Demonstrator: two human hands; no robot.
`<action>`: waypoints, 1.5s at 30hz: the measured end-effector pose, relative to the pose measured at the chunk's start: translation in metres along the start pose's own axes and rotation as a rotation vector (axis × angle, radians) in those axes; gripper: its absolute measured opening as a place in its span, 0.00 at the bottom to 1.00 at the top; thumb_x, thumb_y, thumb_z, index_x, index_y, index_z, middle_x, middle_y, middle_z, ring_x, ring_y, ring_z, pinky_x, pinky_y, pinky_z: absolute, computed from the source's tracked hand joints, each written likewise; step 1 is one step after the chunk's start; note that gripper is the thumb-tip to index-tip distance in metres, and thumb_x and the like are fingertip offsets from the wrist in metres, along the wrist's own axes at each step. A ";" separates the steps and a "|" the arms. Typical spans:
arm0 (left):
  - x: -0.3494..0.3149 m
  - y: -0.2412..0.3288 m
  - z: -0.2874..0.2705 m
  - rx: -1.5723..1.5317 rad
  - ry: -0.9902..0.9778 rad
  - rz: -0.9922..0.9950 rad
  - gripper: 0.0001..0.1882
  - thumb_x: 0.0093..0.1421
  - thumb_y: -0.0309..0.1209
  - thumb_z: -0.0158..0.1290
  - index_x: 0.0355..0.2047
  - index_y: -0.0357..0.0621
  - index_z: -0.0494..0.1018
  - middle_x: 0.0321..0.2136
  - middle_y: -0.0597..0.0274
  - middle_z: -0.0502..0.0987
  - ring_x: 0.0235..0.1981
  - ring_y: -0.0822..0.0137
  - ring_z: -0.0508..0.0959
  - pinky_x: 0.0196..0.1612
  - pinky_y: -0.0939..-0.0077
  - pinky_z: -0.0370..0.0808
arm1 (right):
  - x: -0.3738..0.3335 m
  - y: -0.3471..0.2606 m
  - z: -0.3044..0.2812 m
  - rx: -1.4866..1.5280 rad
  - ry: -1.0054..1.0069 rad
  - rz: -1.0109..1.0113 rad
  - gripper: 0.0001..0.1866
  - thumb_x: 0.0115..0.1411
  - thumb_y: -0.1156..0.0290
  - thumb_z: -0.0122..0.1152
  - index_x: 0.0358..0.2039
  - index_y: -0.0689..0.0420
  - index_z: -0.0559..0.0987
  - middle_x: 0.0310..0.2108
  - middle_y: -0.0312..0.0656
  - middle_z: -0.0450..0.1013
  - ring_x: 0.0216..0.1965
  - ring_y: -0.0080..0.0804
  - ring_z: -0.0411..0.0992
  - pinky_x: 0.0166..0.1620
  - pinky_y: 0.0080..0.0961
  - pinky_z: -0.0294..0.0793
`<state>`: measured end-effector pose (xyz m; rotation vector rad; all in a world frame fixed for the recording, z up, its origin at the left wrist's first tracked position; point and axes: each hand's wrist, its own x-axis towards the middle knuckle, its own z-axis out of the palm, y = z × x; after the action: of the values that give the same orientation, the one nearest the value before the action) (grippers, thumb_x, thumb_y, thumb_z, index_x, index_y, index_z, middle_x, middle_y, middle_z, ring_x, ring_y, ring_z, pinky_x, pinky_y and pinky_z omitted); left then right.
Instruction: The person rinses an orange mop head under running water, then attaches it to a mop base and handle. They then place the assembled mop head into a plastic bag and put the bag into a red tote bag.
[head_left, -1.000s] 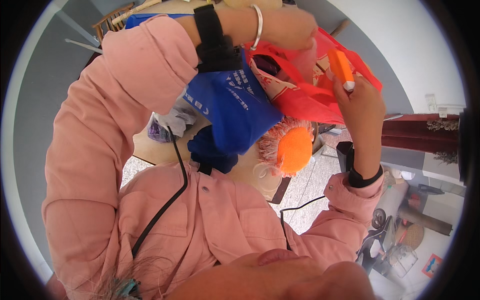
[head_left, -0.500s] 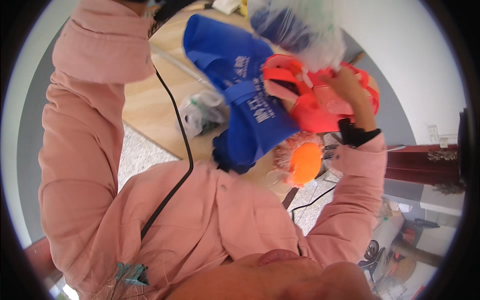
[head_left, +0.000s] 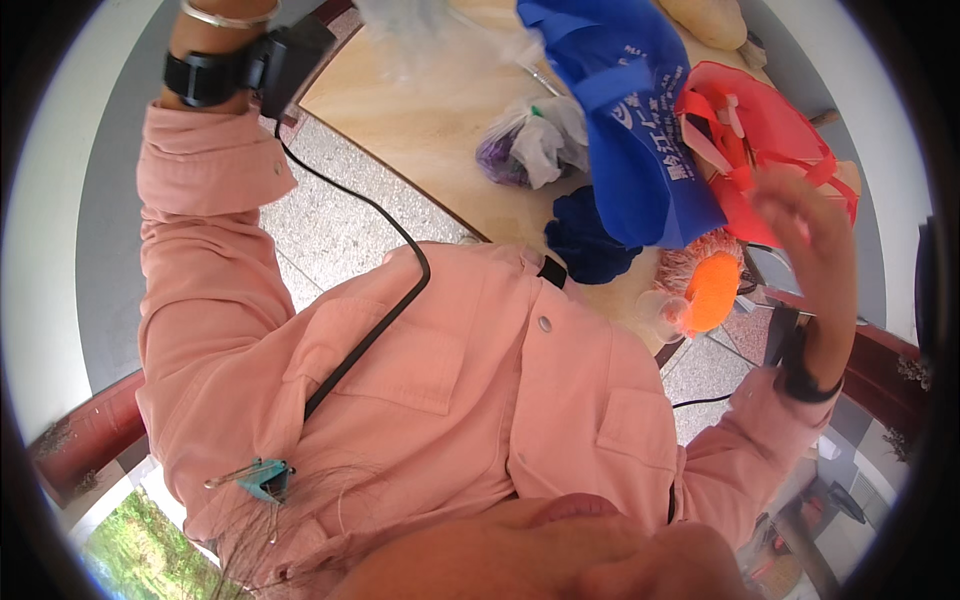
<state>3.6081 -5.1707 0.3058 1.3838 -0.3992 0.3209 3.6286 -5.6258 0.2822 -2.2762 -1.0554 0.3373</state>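
My right hand (head_left: 812,215) hovers in front of a red fabric bag (head_left: 830,165), its fingers loosely bent and apart, slightly blurred, with nothing seen in them. Only the wrist of my left arm shows, at the upper left; that hand lies beyond the upper edge. A blurred clear plastic bag (head_left: 440,45) is at the top, and what holds it is out of sight. Left of the red bag lies a blue fabric bag (head_left: 640,130) with white print. Beside it are a knotted translucent plastic bag (head_left: 540,145) with something purple inside and a dark blue cloth bundle (head_left: 590,235).
An orange round fuzzy thing (head_left: 713,290) and a clear cup (head_left: 660,312) sit near the edge of the wooden table (head_left: 400,100). A beige bulky thing (head_left: 705,18) lies at the back. A black cable (head_left: 400,235) runs across my front.
The clear plastic bag has moved left, away from the red bag and my right hand. My right hand has drawn back from it. The whole view has shifted, so the table things appear further right.
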 end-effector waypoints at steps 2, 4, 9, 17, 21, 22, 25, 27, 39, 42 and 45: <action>-0.026 -0.029 -0.001 -0.063 0.107 -0.131 0.17 0.66 0.34 0.37 0.36 0.33 0.72 0.33 0.54 0.77 0.37 0.62 0.76 0.46 0.69 0.72 | -0.021 -0.009 0.014 0.068 -0.204 0.058 0.12 0.56 0.77 0.57 0.42 0.62 0.76 0.36 0.40 0.76 0.35 0.26 0.73 0.40 0.20 0.71; -0.043 -0.052 0.000 -0.115 0.138 -0.276 0.17 0.66 0.34 0.37 0.35 0.33 0.72 0.32 0.55 0.77 0.36 0.63 0.76 0.44 0.70 0.72 | -0.033 -0.005 0.039 0.169 -0.409 0.211 0.12 0.55 0.77 0.59 0.41 0.62 0.76 0.36 0.43 0.76 0.35 0.28 0.74 0.39 0.21 0.71; -0.072 -0.074 -0.011 -0.154 0.081 -0.204 0.13 0.63 0.33 0.44 0.34 0.37 0.73 0.32 0.60 0.76 0.36 0.66 0.75 0.43 0.72 0.72 | -0.032 0.015 0.149 -0.194 -0.324 0.151 0.34 0.44 0.71 0.69 0.53 0.59 0.68 0.49 0.50 0.67 0.49 0.47 0.67 0.50 0.36 0.67; -0.087 -0.082 -0.029 1.155 -0.012 0.282 0.12 0.54 0.20 0.49 0.38 0.42 0.76 0.36 0.58 0.74 0.35 0.62 0.76 0.35 0.73 0.73 | 0.007 0.056 0.243 -0.494 -0.022 0.296 0.49 0.32 0.58 0.74 0.57 0.57 0.65 0.48 0.57 0.66 0.49 0.54 0.65 0.50 0.39 0.67; -0.094 -0.088 -0.038 0.931 0.190 0.333 0.20 0.53 0.20 0.51 0.47 0.44 0.71 0.40 0.56 0.73 0.38 0.64 0.75 0.38 0.76 0.73 | 0.010 0.070 0.243 -0.316 -0.004 0.368 0.43 0.34 0.60 0.70 0.54 0.58 0.68 0.40 0.61 0.72 0.43 0.55 0.71 0.46 0.40 0.71; -0.099 -0.090 -0.042 0.915 0.265 0.350 0.18 0.53 0.23 0.52 0.46 0.43 0.71 0.37 0.57 0.73 0.35 0.65 0.75 0.37 0.75 0.73 | 0.008 0.068 0.240 -0.295 -0.007 0.408 0.42 0.35 0.61 0.69 0.54 0.58 0.69 0.40 0.62 0.72 0.42 0.55 0.72 0.46 0.40 0.71; -0.123 -0.105 -0.053 1.013 0.497 0.333 0.16 0.57 0.42 0.53 0.35 0.40 0.73 0.23 0.62 0.75 0.22 0.70 0.74 0.28 0.74 0.71 | -0.004 0.051 0.218 -0.197 -0.003 0.314 0.41 0.36 0.64 0.69 0.54 0.61 0.68 0.43 0.59 0.72 0.43 0.50 0.73 0.48 0.34 0.71; -0.145 -0.128 -0.054 1.137 0.364 0.090 0.17 0.58 0.43 0.53 0.36 0.40 0.72 0.23 0.64 0.74 0.22 0.73 0.73 0.26 0.78 0.70 | -0.011 0.036 0.197 0.074 -0.096 0.424 0.41 0.36 0.67 0.69 0.54 0.62 0.68 0.42 0.53 0.73 0.42 0.43 0.73 0.49 0.30 0.70; -0.183 -0.176 -0.044 0.389 0.254 -0.886 0.16 0.60 0.41 0.50 0.37 0.40 0.74 0.28 0.65 0.77 0.22 0.77 0.73 0.22 0.81 0.70 | -0.022 0.006 0.178 0.951 -0.315 0.575 0.40 0.36 0.77 0.68 0.55 0.63 0.66 0.44 0.42 0.72 0.44 0.30 0.71 0.51 0.25 0.68; -0.189 -0.172 -0.029 0.394 0.177 -0.703 0.13 0.61 0.38 0.50 0.39 0.42 0.75 0.29 0.65 0.77 0.26 0.76 0.75 0.28 0.82 0.72 | -0.026 0.011 0.195 1.069 -0.377 0.532 0.40 0.37 0.78 0.66 0.55 0.64 0.65 0.47 0.42 0.71 0.47 0.31 0.70 0.53 0.26 0.66; -0.194 -0.153 -0.034 0.090 0.311 -0.465 0.13 0.61 0.36 0.49 0.41 0.43 0.75 0.32 0.66 0.78 0.33 0.76 0.75 0.36 0.82 0.73 | -0.026 0.005 0.212 1.156 -0.432 0.402 0.41 0.37 0.78 0.66 0.56 0.64 0.64 0.49 0.42 0.70 0.48 0.32 0.70 0.56 0.27 0.65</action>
<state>3.5061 -5.1596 0.0786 1.4408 0.1968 0.1654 3.5183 -5.5604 0.1117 -1.3235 -0.3445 1.2628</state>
